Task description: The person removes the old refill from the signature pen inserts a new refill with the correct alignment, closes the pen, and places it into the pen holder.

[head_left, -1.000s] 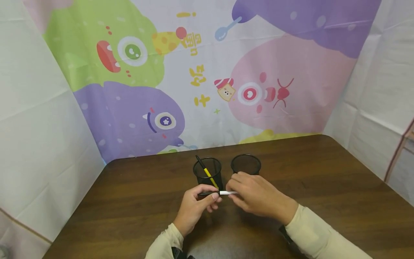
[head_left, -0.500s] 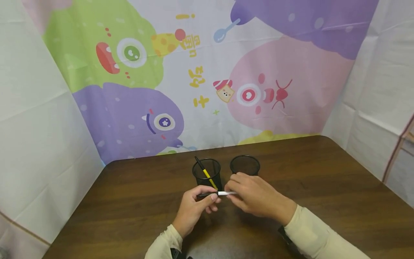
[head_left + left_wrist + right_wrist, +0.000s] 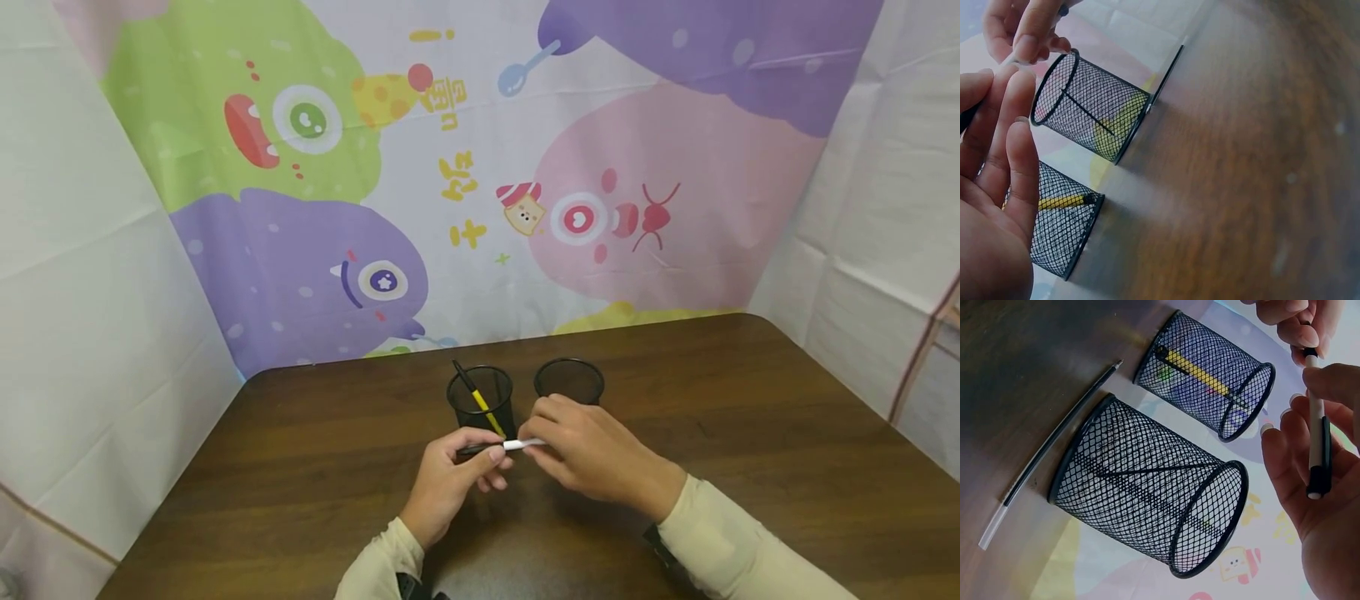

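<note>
Both hands meet over the table on a pen (image 3: 513, 445) with a white barrel, black clip and black front end. My left hand (image 3: 450, 479) pinches the black end between thumb and fingers. The white barrel (image 3: 1316, 419) is gripped by the fingers of my right hand (image 3: 600, 446), which hide part of it in the head view. Just beyond the hands are two black mesh pen holders: a left holder (image 3: 1182, 344) with a black-and-yellow pen (image 3: 480, 402) leaning in it, and a right holder (image 3: 1147, 481) partly covered by the right hand in the head view.
A thin dark pen refill (image 3: 1054, 437) with a clear end lies on the brown table (image 3: 300, 467) by the base of the right holder. A printed cartoon cloth (image 3: 465, 300) hangs behind the table, with white cloth at both sides.
The right hand has shifted slightly left, toward the left hand, and the white barrel tips up a little at its right end. Both hands keep their hold; the holders stay put.
</note>
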The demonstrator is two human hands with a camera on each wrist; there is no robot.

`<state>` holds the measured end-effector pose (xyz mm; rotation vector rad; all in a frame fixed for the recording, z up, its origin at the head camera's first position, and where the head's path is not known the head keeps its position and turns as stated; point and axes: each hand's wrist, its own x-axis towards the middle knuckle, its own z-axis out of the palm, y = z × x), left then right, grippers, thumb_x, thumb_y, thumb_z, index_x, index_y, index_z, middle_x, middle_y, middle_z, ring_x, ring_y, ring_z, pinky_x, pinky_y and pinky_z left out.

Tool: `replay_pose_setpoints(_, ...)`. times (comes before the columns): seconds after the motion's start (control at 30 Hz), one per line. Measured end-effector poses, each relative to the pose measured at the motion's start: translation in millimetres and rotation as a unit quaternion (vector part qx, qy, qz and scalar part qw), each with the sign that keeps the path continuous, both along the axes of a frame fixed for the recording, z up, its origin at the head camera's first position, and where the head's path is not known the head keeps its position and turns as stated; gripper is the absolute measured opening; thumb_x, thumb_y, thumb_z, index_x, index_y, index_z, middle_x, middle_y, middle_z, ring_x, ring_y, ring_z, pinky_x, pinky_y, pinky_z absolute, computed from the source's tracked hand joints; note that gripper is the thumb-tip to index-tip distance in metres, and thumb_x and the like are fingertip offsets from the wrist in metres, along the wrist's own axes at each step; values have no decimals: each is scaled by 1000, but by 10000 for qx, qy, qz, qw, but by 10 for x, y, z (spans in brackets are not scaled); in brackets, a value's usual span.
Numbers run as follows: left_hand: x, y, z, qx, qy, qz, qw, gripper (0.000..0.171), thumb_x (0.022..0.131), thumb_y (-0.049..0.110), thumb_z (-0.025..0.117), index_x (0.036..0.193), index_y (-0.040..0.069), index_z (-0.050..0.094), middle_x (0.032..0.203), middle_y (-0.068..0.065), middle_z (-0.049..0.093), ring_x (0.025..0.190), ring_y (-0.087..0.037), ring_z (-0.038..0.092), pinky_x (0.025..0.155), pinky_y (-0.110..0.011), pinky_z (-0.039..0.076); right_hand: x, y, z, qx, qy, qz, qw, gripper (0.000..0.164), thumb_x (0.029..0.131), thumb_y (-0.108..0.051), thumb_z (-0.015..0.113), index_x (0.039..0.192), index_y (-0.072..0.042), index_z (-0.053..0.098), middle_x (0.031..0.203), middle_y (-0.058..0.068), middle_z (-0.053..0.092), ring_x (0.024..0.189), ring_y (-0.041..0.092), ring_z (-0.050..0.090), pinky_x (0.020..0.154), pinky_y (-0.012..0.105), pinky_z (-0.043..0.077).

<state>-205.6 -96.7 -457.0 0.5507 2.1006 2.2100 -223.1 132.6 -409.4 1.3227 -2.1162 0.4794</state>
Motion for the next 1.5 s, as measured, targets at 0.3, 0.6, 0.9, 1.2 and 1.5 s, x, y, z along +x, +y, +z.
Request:
replay_pose_setpoints(0.3,-5,3,0,34,115,-2,9999,26,96,15,70,112,-5,67,90,-14,74,67,-19,70,60,-27,54,4,2,-6,-41,-127,-23,9999,7,90,-17,75,95,-14,70,89,-8,58,74,4,47,59,20,44)
replay_pose_setpoints(0.6,-6,-6,-10,91,152,-51,9998,30,95,14,70,113,-10,65,90,-14,74,68,-18,70,60,-26,54,11,2,-25,-83,-537,-6,9985,4,96,-19,69,94,-16,71,87,-11,56,71,0,45,59,16,42)
replay_pose_setpoints(0.9,3,-5,-11,118,201,-43,9997,25,95,12,70,111,-8,67,89,-12,74,68,-17,69,60,-25,54,10,0,-53,-63,-640,67,9979,7,98,-16,66,91,-16,68,80,-12,52,68,0,43,59,17,42)
replay_pose_setpoints(1.2,1,1,-25,52,177,0,9998,22,94,12,71,106,-6,68,86,-12,73,68,-17,68,61,-26,54,13,-19,-68,-94,-750,81,9971,10,99,-21,65,92,-17,70,82,-14,54,69,-2,45,60,15,42)
replay_pose_setpoints(1.5,-5,8,-17,54,233,70,9997,22,94,13,72,104,-6,68,83,-9,73,67,-17,67,60,-25,54,16,2,-46,-122,-988,-30,9950,9,99,-25,66,98,-18,72,84,-16,57,68,-2,45,57,16,41)
